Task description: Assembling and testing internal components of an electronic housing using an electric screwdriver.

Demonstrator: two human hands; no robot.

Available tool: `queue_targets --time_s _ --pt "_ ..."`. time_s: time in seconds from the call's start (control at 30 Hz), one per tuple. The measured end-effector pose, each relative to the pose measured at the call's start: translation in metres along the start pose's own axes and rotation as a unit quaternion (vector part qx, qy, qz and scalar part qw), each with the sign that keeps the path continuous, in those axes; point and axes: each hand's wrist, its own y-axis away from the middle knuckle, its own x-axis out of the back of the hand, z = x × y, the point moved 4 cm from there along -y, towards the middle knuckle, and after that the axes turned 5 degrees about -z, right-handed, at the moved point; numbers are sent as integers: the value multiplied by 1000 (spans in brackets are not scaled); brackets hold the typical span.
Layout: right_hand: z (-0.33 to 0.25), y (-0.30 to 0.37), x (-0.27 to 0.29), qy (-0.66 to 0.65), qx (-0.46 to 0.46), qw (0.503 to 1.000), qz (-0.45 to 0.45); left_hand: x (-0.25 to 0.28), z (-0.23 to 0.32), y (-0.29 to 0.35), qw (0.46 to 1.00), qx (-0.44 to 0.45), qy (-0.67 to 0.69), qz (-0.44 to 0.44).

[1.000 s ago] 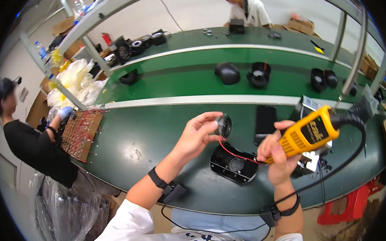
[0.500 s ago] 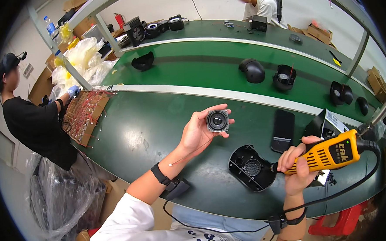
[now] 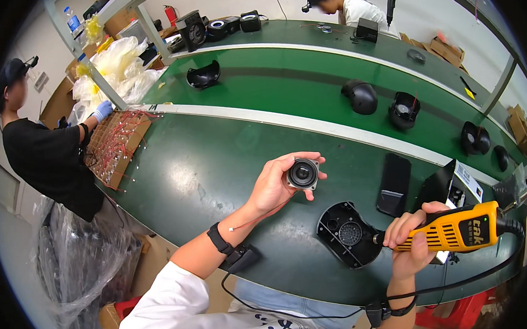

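Note:
A small round speaker (image 3: 303, 174) with a square metal frame rests in my left hand (image 3: 276, 184), its black cone facing up. The fingers are curled round its edges, and a thin red wire with a white connector trails down over the wrist. My right hand (image 3: 412, 240) grips a yellow electric screwdriver (image 3: 451, 228), its tip pointing left and its black cable looping off the back. Beneath the tip lies a black plastic speaker housing (image 3: 339, 244) with a perforated round grille. Whether the tip touches the housing I cannot tell.
A black phone (image 3: 394, 184) lies beyond the housing, beside an open box (image 3: 455, 184). Black domed shells (image 3: 360, 97) sit on the green conveyor belt (image 3: 271, 80). At left a gloved person (image 3: 42, 158) works by a carton of wired parts (image 3: 116, 148); another person (image 3: 357, 10) sits across.
The whole view has shifted slightly, so most things sit a little lower and to the right. The person across has turned and leaned lower. Both my hands keep their holds.

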Motion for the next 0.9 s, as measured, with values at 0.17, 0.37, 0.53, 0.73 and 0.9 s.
queue_targets --time_s 0.17,0.37,0.53,0.73,0.9 --pt "2 1 1 2 -3 1000 -3 -2 -5 1 1000 11 -2 6" --pt "2 -1 1 -6 -1 1000 -15 -5 -2 0 996 -19 87 16" --pt "3 -1 1 2 -6 1000 -14 -1 -6 1 1000 -5 -5 16" --pt "1 -1 0 9 -9 1000 -16 1 -6 1 1000 -21 -1 12" --pt "3 -1 2 14 -3 1000 -13 -5 -2 -1 999 -24 35 16"
